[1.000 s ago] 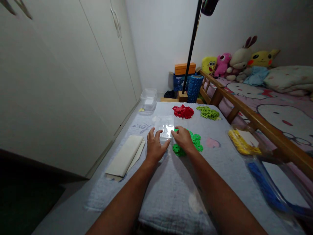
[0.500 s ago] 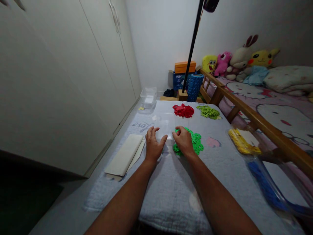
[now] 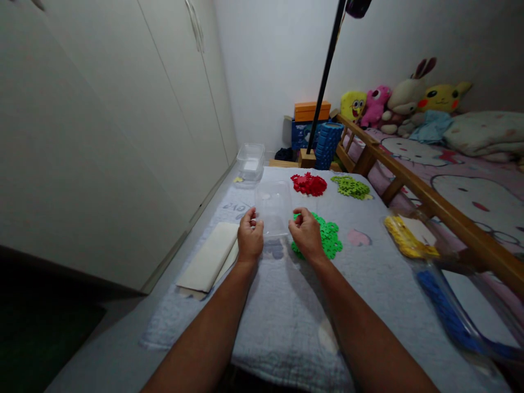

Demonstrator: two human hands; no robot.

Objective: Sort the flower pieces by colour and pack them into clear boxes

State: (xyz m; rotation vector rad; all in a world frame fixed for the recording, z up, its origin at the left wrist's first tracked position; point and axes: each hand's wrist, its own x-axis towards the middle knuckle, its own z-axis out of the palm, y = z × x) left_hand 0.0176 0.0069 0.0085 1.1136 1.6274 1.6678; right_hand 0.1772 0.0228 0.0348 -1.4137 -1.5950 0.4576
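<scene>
A clear, rectangular plastic container [image 3: 275,210] is between my two hands, above the cloth; I cannot tell whether it is a box or a lid. My left hand [image 3: 250,236] has its fingers curled at the near left edge of it. On the opposite side, my right hand [image 3: 306,233] is closed, thumb against fingers, at the near right edge. Under and beside my right hand lies a pile of green snowflake-shaped plastic pieces [image 3: 328,238], partly covered by that hand. A folded off-white sheet [image 3: 208,256] lies left of my left hand.
Red pieces [image 3: 309,185] and lime-green pieces [image 3: 351,187] lie farther back on the cloth-covered table [image 3: 286,305]. Clear boxes [image 3: 251,158] stand at the far left. Containers with yellow pieces [image 3: 405,236] and blue pieces [image 3: 444,311] sit along the right, beside the wooden bed rail [image 3: 403,177].
My left hand has gone from spread fingers to curled ones at the container's left edge. The container now shows more of its broad face. My right hand has barely moved.
</scene>
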